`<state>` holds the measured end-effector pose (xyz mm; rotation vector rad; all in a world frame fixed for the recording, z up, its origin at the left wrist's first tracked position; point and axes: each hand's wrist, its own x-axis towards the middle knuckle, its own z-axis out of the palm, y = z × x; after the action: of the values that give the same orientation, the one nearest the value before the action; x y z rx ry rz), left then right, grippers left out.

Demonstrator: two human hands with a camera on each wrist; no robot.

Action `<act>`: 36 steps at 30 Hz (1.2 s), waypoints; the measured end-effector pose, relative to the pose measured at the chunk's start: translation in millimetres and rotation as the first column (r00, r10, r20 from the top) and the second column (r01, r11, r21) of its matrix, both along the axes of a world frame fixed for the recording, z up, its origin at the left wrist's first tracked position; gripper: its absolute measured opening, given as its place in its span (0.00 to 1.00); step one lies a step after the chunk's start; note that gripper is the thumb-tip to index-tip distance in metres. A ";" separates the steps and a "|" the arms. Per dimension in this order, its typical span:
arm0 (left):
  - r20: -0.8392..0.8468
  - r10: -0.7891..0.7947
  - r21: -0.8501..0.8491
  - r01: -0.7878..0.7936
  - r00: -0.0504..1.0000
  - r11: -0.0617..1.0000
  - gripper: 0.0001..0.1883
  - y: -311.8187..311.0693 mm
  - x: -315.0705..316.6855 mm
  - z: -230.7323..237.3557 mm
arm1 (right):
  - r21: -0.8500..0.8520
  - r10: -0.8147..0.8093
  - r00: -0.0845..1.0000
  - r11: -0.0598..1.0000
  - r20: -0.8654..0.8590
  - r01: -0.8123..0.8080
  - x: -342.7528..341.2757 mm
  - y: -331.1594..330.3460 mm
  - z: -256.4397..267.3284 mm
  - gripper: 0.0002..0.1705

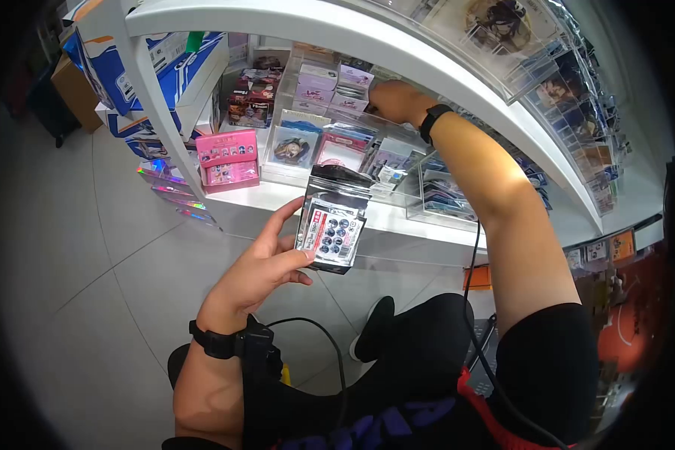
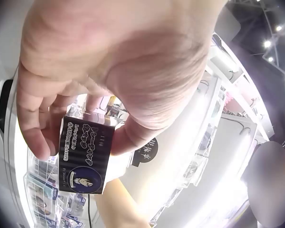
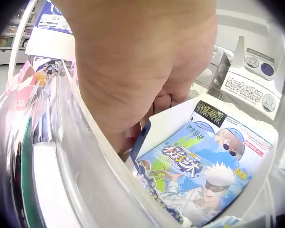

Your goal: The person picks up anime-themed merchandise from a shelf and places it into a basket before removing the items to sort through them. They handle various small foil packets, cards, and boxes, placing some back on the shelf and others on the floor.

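Observation:
My left hand (image 1: 253,271) grips a stack of black and silver packets (image 1: 333,231) in front of the shelf, thumb on the near face. In the left wrist view, the left hand (image 2: 118,61) pinches a black item with white print (image 2: 85,154) between thumb and fingers. My right hand (image 1: 399,102) reaches into the shelf beside small purple and white boxes (image 1: 352,79). In the right wrist view, the right hand (image 3: 142,66) is down beside an open white box holding a blue illustrated pack (image 3: 199,166); its fingertips are hidden, so whether it holds anything cannot be told.
A pink box (image 1: 229,161) stands at the shelf's left, near stacked blue and white boxes (image 1: 165,71). Clear trays of cards (image 1: 292,146) line the front. The white upper shelf edge (image 1: 337,26) curves over the right forearm. A black cable hangs near the right arm.

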<state>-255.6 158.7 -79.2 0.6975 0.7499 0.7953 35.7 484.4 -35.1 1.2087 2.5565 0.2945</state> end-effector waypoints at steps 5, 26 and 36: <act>0.016 0.008 0.007 -0.008 1.000 1.000 0.49 0.0 0.6 -1.1 | -0.034 0.038 0.999 0.999 -0.017 -0.038 -5.7 -17.0 15.1 0.14; 0.018 -0.018 -0.006 0.018 1.000 1.000 0.46 4.8 11.8 -1.9 | 0.178 0.095 0.897 0.984 -0.432 -0.018 34.9 -27.7 13.9 0.16; 0.052 -0.007 0.006 0.006 0.999 1.000 0.45 3.0 12.1 -1.1 | -0.111 -0.205 0.499 0.971 -0.842 0.213 33.6 -34.7 5.4 0.25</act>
<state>-243.6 161.7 -80.2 0.6817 0.6986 0.8067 69.3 449.7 -29.7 2.0381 3.0889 -0.5082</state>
